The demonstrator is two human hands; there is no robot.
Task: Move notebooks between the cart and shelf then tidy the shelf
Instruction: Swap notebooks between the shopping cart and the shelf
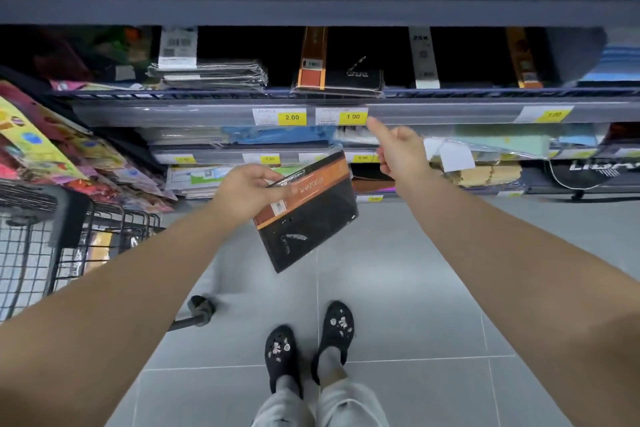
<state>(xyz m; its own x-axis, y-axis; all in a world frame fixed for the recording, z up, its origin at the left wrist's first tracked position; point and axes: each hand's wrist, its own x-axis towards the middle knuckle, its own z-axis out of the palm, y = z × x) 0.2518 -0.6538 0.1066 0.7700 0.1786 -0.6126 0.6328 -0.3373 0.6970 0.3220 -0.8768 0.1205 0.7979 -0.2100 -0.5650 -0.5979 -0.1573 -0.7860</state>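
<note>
I see grey floor tiles [415,288] with pale grout lines below the dark metal shelf [311,12]; light falls evenly.

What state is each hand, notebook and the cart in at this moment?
left hand: grips the held notebook at its upper corner.
held notebook: wrapped, tilted, in the air before the shelf.
right hand: holds nothing, index finger stretched toward the 1.00 price tag, other fingers curled.
shelf notebook: lies flat at the shelf's front edge, untouched.
cart: stands at the left, items inside, untouched.
</note>
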